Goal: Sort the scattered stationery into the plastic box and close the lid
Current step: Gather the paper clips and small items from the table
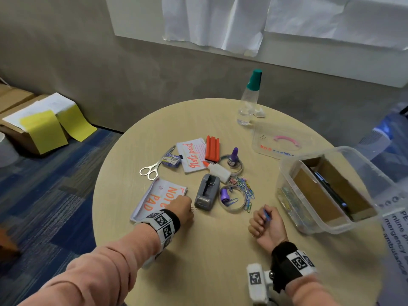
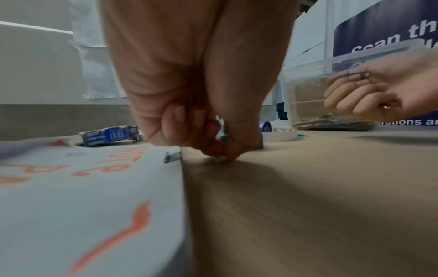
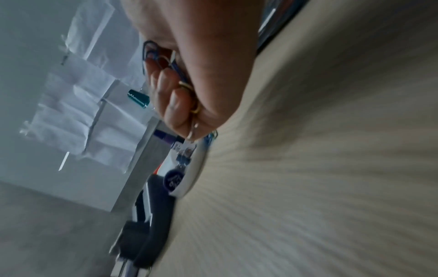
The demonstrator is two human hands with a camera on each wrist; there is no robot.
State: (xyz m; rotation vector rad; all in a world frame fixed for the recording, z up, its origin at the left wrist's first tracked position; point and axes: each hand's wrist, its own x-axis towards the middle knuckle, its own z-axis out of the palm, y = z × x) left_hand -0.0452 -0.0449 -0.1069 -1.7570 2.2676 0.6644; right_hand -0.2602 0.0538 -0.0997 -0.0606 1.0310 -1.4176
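My left hand [image 1: 190,208] is down on the round table, fingertips pinching a small metal paper clip [image 2: 219,159] beside the orange-lettered note pad [image 1: 159,197]. My right hand [image 1: 263,217] is a fist held just above the table, gripping several paper clips [image 3: 163,60], blue ones showing. The clear plastic box [image 1: 287,166] stands open at the right with a cardboard divider inside. Its clear lid [image 1: 265,149] with a pink handle lies flat behind it. More coloured paper clips [image 1: 245,187] lie loose mid-table.
Scattered on the table are scissors [image 1: 151,168], a staples box [image 1: 171,160], a second notepad [image 1: 192,154], a red block [image 1: 212,148], a glue bottle [image 1: 217,170], a grey tape dispenser [image 1: 207,192], purple ink bottles [image 1: 233,157] and tape rolls. A green-capped clear bottle [image 1: 249,98] stands at the back.
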